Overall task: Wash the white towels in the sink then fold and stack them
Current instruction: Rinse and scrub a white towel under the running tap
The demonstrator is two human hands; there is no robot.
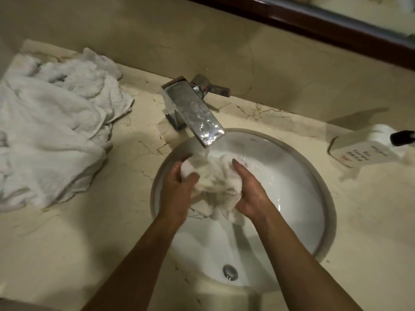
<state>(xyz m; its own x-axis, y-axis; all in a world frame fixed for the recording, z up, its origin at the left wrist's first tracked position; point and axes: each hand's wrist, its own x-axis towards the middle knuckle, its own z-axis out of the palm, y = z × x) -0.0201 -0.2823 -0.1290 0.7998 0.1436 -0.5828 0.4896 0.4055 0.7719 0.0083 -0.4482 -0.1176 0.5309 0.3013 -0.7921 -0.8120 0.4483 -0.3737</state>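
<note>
White wet towel [213, 178] sits bunched between both hands over the sink [298, 176], its far end directly under the stream from the faucet [193, 108]. The bundle's long axis runs from the spout toward the person, with a loose tail hanging off the near end. The left hand [179, 189] grips the left side, fingers [179, 168] curled over the top and thumb pressed into the cloth. The right hand [249, 194] holds the right side, one finger lying straight along the towel and the others buried in its folds. Both hands are equally close, so rubbing or wringing looks like the next move, and it needs no reach. A pile of towels [56, 122] lies crumpled on the marble counter [125, 232] well to the left, nearer the left hand. A soap bottle [363, 151] lies on its side to the right of the basin. The basin leaves room all round the bundle.
</note>
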